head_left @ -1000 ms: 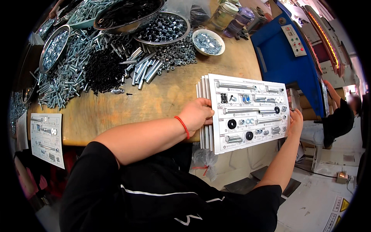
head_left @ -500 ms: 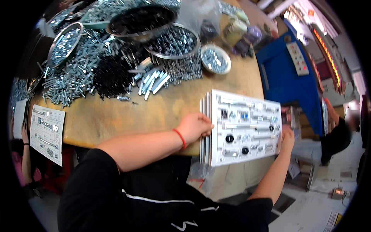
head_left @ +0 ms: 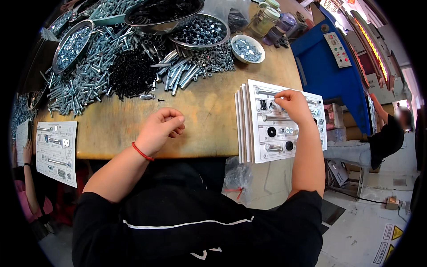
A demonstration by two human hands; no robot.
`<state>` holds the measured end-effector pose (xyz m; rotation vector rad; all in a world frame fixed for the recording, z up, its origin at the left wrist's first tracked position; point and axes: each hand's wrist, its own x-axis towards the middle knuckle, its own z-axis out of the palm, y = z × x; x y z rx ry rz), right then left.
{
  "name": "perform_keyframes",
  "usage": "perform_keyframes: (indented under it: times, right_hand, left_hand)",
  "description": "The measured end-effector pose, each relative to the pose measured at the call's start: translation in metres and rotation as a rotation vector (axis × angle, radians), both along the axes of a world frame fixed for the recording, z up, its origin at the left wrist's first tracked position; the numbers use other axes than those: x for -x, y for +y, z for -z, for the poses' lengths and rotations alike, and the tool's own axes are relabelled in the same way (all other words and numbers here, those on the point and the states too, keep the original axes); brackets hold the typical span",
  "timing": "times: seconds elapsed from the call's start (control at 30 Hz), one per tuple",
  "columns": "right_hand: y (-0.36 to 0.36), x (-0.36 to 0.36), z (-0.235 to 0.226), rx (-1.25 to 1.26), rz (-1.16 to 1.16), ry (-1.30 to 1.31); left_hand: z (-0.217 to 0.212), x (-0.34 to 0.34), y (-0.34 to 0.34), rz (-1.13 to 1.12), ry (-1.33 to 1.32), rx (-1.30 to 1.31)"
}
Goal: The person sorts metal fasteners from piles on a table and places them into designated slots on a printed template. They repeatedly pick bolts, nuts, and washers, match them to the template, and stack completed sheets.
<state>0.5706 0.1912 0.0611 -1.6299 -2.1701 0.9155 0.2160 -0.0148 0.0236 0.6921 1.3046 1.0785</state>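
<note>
Resting on the top white card (head_left: 284, 122) of a stack at the desk's (head_left: 209, 115) near right corner, the right hand (head_left: 293, 103) has its fingers (head_left: 281, 95) pressed together in a pinch near the card's upper middle, though whether a small part sits between them cannot be told. The card carries bolts, washers and black round pieces set in rows, and several more cards (head_left: 241, 122) fan out from under its left edge. Left of the card stack, the left hand (head_left: 161, 129) lies on the bare wood with its fingers curled loosely inward, holding nothing that shows; a red band (head_left: 142, 151) circles its wrist. Beyond the stack, toward the far edge of the desk, lie loose silver bolts (head_left: 180, 75), a heap of black screws (head_left: 131, 73) and a small white bowl of nuts (head_left: 247, 48). Far to the left of the stack, another card (head_left: 56, 151) hangs at the desk's left end. Right of the stack stands a blue machine (head_left: 329, 66).
</note>
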Motion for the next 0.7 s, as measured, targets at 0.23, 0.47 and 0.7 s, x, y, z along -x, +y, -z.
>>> perform_keyframes:
  times: [0.23,0.47,0.7]
  right_hand:
    - [-0.007,0.018,-0.007,0.065,-0.049,-0.173]
    - [-0.008,0.028,0.004,0.017,-0.053,-0.117]
    - [-0.015,0.031,-0.016,-0.218,-0.055,-0.214]
  left_hand:
    - [0.0,0.018,-0.023,-0.054,0.009,0.01]
    - [-0.004,0.033,-0.034,-0.066,0.009,-0.005]
    - [-0.018,0.1,-0.089,-0.237,0.104,-0.133]
